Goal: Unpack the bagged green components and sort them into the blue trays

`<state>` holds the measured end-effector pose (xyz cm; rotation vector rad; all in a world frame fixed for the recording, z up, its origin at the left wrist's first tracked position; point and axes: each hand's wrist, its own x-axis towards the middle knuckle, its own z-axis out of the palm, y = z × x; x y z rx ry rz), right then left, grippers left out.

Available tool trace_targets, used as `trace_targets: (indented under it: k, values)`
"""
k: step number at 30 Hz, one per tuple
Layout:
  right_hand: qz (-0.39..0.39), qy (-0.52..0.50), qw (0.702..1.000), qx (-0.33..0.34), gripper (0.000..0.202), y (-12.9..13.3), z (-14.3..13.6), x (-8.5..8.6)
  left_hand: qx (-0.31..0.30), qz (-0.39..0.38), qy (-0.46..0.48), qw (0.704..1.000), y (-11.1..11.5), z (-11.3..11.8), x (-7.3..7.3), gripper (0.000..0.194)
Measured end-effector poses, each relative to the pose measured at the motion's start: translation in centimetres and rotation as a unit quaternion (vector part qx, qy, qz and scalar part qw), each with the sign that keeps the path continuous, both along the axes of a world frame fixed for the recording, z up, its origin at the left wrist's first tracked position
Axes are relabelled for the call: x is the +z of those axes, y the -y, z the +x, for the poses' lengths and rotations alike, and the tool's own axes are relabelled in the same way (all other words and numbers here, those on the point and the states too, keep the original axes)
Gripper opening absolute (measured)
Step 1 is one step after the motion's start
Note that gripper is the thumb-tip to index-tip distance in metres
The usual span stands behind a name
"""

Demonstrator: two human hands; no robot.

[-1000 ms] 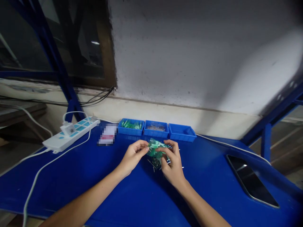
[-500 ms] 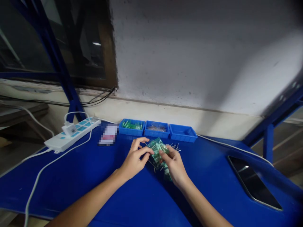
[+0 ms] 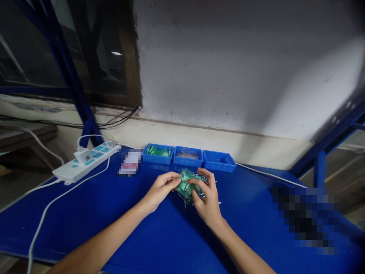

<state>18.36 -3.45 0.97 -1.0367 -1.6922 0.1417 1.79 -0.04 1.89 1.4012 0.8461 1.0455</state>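
Note:
A green translucent packet point(image 3: 185, 182) is pinched at its left edge by my left hand point(image 3: 161, 188). My right hand point(image 3: 207, 198) is at the packet's right side, its fingers spread and curved over it. Whether those fingertips touch the packet is hard to tell. Under and around the packet, small thin metallic pieces point(image 3: 219, 203) and more green wrapping lie on the blue table point(image 3: 159, 239). Behind the hands stand three blue bins: the left bin point(image 3: 157, 160) has green pieces, the middle bin point(image 3: 188, 162) has thin pieces, and the right bin point(image 3: 219, 166) shows none inside.
A white power strip point(image 3: 71, 173) with a plug and cables lies at the left. Beside the left bin is a blurred-out card point(image 3: 129, 163). A pixelated dark object point(image 3: 305, 220) rests at the right. Blue frame posts point(image 3: 319, 171) and a wall stand behind.
My left hand has closed on the packet's left edge. My right hand has let go of its pinch and spread its fingers. The packet has shifted slightly left.

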Motion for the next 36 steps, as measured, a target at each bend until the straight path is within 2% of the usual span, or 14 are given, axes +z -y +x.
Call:
trace_targets:
  k: [3, 6, 8, 10, 12, 13, 15, 19, 22, 25, 28, 30, 33, 36]
  values:
    - [-0.043, -0.034, 0.998, 0.002, 0.024, -0.3, 0.1, 0.0, 0.054, 0.040, 0.001, 0.998, -0.1, 0.0, 0.0, 0.021]
    - [-0.158, -0.135, 0.977, 0.041, 0.017, -0.7, 0.1, 0.3, 0.108, 0.108, -0.028, 0.988, -0.2, -0.2, -0.2, 0.016]
    - [-0.265, -0.243, 0.928, 0.095, 0.029, -0.9, 0.0, 0.6, 0.116, 0.153, -0.046, 0.980, -0.2, -0.2, -0.3, 0.011]
    - [-0.350, -0.342, 0.857, 0.162, 0.042, -0.9, -0.2, 0.9, 0.101, 0.197, -0.054, 0.974, 0.0, -0.2, -0.2, 0.007]
    - [-0.383, -0.397, 0.808, 0.208, 0.044, -0.7, -0.4, 1.2, 0.086, 0.240, -0.069, 0.964, 0.2, -0.2, -0.2, 0.008]
    - [-0.385, -0.406, 0.800, 0.217, 0.041, -0.6, -0.5, 1.3, 0.085, 0.259, -0.084, 0.958, 0.3, -0.2, -0.2, 0.009]
    - [-0.369, -0.395, 0.815, 0.209, 0.032, -0.5, -0.6, 1.3, 0.094, 0.283, -0.116, 0.947, 0.3, -0.2, -0.3, 0.012]
    - [-0.306, -0.327, 0.881, 0.150, 0.024, -0.6, -0.6, 0.7, 0.111, 0.274, -0.155, 0.943, 0.1, -0.2, -0.4, 0.015]
    - [-0.220, -0.249, 0.938, 0.095, 0.016, -0.7, -0.3, 0.2, 0.102, 0.218, -0.151, 0.959, -0.1, -0.3, -0.5, 0.014]
    - [-0.127, -0.130, 0.981, 0.073, 0.012, -0.6, 0.1, 0.2, 0.082, 0.111, -0.104, 0.985, -0.1, -0.2, -0.6, 0.029]
    - [-0.049, -0.028, 0.997, 0.059, 0.024, -0.2, 0.1, 0.3, 0.060, 0.026, -0.056, 0.996, -0.1, -0.1, -0.7, 0.040]
    - [-0.028, 0.004, 0.999, 0.033, 0.030, -0.1, 0.1, 0.2, 0.040, 0.029, -0.042, 0.998, -0.1, 0.0, -0.7, 0.034]
    - [-0.042, -0.004, 0.999, 0.007, 0.032, -0.3, 0.0, -0.1, 0.059, 0.090, -0.057, 0.993, 0.0, 0.1, -0.4, 0.022]
    - [-0.115, -0.072, 0.991, 0.005, 0.017, -0.8, 0.0, -0.3, 0.119, 0.199, -0.115, 0.966, 0.4, 0.0, -0.1, 0.013]
